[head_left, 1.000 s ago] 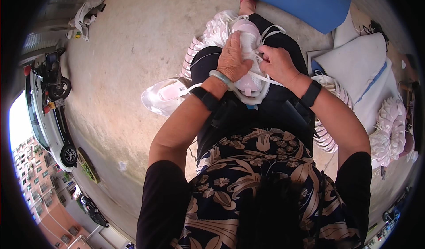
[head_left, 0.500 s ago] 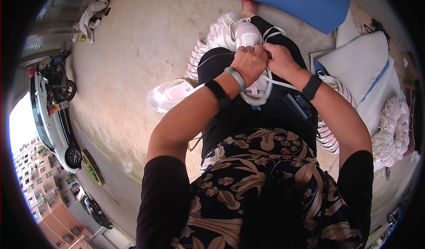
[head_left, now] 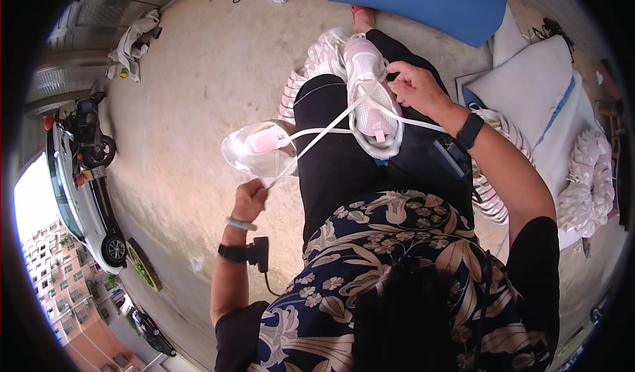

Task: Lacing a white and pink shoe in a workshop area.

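Note:
A white and pink lace-up shoe (head_left: 374, 117) lies on my lap, its toe pointing away from me. My left hand (head_left: 249, 199) is out to the lower left, closed on the end of a white shoelace (head_left: 327, 128). That lace stretches taut from the shoe's eyelets. My right hand (head_left: 418, 91) is at the shoe's right side, index finger stretched out and the other fingers partly bent; its fingertips are beside the eyelets or touch them. Another white lace runs rightward beneath my right wrist. Left of my thigh is a pale shiny shoe piece (head_left: 258, 148) with a pink patch.
Stacked pink and white shoe pieces (head_left: 324, 58) sit beyond my left knee. More stacks (head_left: 585, 183) stand at the right, near pale sheets (head_left: 529, 97). A blue curved panel (head_left: 423, 1) is ahead. Parked at the left are a motorcycle (head_left: 89, 134) and a white car (head_left: 83, 200).
My left hand has swung from the shoe to the lower left, drawing the lace out. My right hand stays by the shoe, its fingers now more spread.

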### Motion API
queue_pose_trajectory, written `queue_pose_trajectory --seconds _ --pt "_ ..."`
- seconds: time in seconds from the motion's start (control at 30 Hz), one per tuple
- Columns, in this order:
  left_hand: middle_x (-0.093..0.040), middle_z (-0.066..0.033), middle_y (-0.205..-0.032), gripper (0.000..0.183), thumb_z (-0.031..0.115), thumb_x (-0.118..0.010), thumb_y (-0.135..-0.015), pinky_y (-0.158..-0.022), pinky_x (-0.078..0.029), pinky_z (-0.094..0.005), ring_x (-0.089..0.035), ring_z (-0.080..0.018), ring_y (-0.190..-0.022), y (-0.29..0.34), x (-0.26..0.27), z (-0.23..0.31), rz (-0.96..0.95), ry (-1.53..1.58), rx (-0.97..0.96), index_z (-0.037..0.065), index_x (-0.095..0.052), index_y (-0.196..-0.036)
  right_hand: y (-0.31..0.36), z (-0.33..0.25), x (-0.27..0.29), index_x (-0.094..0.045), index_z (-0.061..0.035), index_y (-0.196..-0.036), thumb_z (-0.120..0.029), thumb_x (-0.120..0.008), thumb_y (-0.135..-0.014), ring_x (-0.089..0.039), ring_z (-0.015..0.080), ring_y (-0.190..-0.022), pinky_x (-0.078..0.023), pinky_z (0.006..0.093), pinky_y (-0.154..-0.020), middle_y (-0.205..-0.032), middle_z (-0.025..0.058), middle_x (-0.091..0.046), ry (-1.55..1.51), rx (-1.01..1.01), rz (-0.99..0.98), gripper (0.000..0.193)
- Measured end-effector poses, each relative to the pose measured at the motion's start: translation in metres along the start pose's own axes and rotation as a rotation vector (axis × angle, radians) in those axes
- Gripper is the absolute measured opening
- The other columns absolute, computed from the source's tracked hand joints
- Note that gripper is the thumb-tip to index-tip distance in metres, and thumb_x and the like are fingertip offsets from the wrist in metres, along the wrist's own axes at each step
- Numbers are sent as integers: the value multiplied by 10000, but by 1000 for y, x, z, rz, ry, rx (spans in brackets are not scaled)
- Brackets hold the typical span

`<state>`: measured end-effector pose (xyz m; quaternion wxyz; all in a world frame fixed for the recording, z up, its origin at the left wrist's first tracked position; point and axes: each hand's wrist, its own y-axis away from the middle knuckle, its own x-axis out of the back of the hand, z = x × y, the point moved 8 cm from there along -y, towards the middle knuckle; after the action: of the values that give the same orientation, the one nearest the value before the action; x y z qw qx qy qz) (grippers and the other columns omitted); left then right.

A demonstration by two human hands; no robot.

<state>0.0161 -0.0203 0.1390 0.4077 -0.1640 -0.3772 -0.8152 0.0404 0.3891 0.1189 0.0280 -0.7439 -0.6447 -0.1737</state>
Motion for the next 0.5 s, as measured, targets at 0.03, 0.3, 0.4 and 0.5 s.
queue_pose_trajectory --seconds 0.03,0.3,0.4,0.5 --pt "-485 -50 -473 168 60 -487 -746 -357 -373 -275 -465 -118 -376 16 21 -43 106 -94 -1 12 -501 -586 0 4 1 -520 -45 -1075 -85 -547 -825 -518 81 -584 -439 223 -503 -714 24 -543 -64 -95 18 254" --pt "-508 -44 -514 157 135 -503 -791 -349 -332 -215 -425 -94 -353 41 46 -81 407 516 197 39 -527 -669 -26 -10 12 -565 -30 -976 -110 -473 -831 -580 160 -612 -461 313 -522 -746 93 -563 602 398 307 189" --pt "-578 -65 -658 152 145 -513 -809 -392 -361 -213 -464 -95 -421 30 72 -62 485 646 89 41 -539 -701 -35 -11 3 -568 -16 -947 -134 -469 -806 -602 211 -614 -455 350 -543 -726 138 -574 529 391 158 208" --pt "-621 -103 -792 142 150 -513 -834 -430 -386 -220 -492 -110 -464 21 98 -40 494 765 -21 62 -530 -723 -41 -8 2 -610 -42 -848 -160 -491 -770 -604 308 -751 -470 392 -650 -800 170 -625 494 -19 38 185"
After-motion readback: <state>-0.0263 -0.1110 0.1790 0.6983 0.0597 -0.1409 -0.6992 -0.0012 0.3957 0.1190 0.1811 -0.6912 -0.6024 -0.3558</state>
